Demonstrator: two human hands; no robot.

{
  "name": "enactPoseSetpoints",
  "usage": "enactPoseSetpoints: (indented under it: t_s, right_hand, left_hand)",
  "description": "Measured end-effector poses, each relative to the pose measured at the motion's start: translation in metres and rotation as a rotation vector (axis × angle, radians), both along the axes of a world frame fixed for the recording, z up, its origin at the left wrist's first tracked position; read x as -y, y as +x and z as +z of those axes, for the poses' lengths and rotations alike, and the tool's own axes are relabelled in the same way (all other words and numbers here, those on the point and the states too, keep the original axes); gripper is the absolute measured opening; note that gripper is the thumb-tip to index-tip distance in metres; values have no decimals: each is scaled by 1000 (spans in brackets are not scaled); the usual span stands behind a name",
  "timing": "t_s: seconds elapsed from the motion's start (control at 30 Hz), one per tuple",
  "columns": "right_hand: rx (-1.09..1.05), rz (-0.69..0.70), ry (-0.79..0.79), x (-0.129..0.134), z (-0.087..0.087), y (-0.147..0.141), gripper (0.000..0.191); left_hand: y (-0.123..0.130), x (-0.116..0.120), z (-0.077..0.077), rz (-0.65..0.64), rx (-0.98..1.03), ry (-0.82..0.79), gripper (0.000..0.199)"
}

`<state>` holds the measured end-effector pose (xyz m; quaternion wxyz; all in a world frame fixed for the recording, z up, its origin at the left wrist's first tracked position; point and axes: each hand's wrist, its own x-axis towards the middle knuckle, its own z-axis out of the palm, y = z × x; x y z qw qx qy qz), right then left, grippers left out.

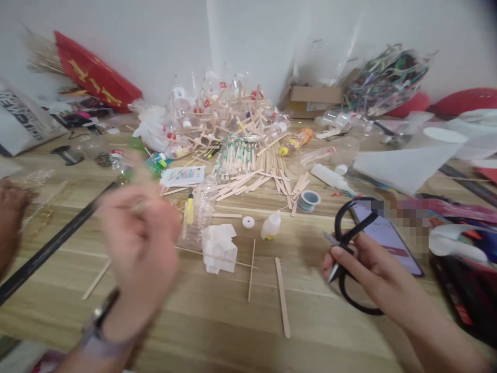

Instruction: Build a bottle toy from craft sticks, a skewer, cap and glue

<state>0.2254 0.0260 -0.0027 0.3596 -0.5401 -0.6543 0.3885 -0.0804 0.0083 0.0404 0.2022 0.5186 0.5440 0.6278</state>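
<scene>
My right hand [361, 264] grips black-handled scissors [344, 243] near their pivot, the blades apart and pointing left. Smeared by motion, my left hand [140, 233] is raised over the table's left half; its fingers are blurred and I cannot make out anything in them. Between my hands lie a flat wooden stick [282, 298], a thin stick [251, 270] and a crumpled white tissue [219, 248] with a skewer across it. Behind these stand a small glue bottle [271, 226] and a white round cap [248, 223].
Plastic bottles and wooden sticks [248, 119] are heaped at the back. A spool [308, 201] sits right of centre, a phone [388, 235] beyond my right hand. A black strip [50, 246] crosses the left side, near another person's hand [11, 223]. A cardboard box [314, 98] stands behind.
</scene>
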Motion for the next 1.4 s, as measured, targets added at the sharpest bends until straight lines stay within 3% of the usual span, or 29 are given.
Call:
enactPoseSetpoints:
  t_s: [0.1,0.17,0.33,0.47,0.73,0.9,1.03,1.13,1.3,1.37,1.4]
  right_hand:
    - [211,128,108,17,15,-16,26]
    - [328,176,145,26,19,-27,22]
    - [474,131,421,32,9,-42,22]
    - [508,122,485,30,1,-43,25]
    - [602,115,594,34,-3,-42,26]
    - [702,107,800,35,1,-40,23]
    - [679,86,944,35,3,-41,27]
    - [486,55,758,37,1,-43,19]
    - [84,140,61,44,1,-48,31]
    - [9,159,-25,45,2,-48,31]
    - [23,145,16,44,3,-48,31]
  left_hand:
    - [51,24,-23,-511,146,-514,33]
    - [74,30,-37,-639,217,-645,40]
    - [89,28,-52,-637,170,-707,36]
    - [86,26,-51,-597,48,-690,33]
    - [87,28,-54,-521,-199,-474,26]
    - [84,31,-57,-556,-407,-319,41]
    - [83,34,-58,-516,-658,-147,42]
    - [84,36,-59,-457,-783,-29,44]
    - [84,36,-60,-434,-795,55,49]
    - [83,36,-58,-479,-687,27,49]
    - [83,36,-56,-521,-609,-12,48]
